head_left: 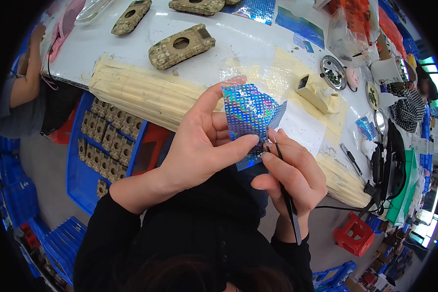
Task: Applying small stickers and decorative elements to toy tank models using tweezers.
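Observation:
My left hand (199, 138) pinches a shiny blue holographic sticker sheet (250, 109) between thumb and fingers, over the table's near edge. Its upper part is a clear film, and one corner on the right is bent up. My right hand (297, 173) grips black tweezers (288, 199), their tips touching the sheet's lower right part beside my left thumb. Whether the tips hold a piece is too small to tell. Beyond my hands lies a camouflage model tank hull (182, 45) with a round hole in its top; another hull (131, 17) sits farther left.
A blue crate (75, 175) with several small camouflage hulls stands at the lower left. Cream padding (146, 92) lines the table edge. To the right are a cream block (316, 92), a metal dish (332, 70) of dark bits and a red stool (354, 234). A person's arm (31, 73) shows at far left.

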{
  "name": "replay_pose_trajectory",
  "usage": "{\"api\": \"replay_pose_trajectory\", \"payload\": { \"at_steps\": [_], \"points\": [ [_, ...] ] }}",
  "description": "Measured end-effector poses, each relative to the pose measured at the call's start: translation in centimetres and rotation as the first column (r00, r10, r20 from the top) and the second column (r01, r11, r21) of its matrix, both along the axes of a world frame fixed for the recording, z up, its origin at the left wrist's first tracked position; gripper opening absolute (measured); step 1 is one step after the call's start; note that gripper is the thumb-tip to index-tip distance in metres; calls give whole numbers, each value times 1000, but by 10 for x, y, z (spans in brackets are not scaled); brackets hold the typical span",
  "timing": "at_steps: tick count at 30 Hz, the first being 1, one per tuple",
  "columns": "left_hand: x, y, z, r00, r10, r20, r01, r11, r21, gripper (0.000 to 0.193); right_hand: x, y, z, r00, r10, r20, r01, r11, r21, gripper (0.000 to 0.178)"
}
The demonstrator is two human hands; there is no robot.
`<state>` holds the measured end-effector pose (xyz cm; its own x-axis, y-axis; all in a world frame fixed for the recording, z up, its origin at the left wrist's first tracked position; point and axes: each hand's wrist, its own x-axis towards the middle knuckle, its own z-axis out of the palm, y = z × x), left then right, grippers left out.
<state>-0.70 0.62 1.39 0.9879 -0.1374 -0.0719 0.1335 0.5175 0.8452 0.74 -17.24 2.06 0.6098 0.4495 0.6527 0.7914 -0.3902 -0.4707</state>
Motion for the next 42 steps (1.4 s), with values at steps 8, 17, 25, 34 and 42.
{"api": "replay_pose_trajectory", "payload": {
  "at_steps": [8,17,25,34,42],
  "points": [
    [1,0,1,998,-35,-50,32,997,-75,72,1,0,-10,998,-4,70,-3,995,100,42],
    [1,2,4,995,-42,-92,34,996,-88,72,-4,0,-7,999,-8,-35,15,980,200,39],
    [0,0,5,998,-13,-63,9,997,-74,73,-8,-6,-2,993,-89,73,90,996,-17,34],
    [-1,2,7,999,3,-54,-4,1000,-26,75,-9,-6,-7,991,-83,100,81,996,24,43],
    [-3,-2,5,999,26,-21,-26,1000,11,75,-9,-8,-13,981,-61,183,54,998,43,32]
  ]
}}
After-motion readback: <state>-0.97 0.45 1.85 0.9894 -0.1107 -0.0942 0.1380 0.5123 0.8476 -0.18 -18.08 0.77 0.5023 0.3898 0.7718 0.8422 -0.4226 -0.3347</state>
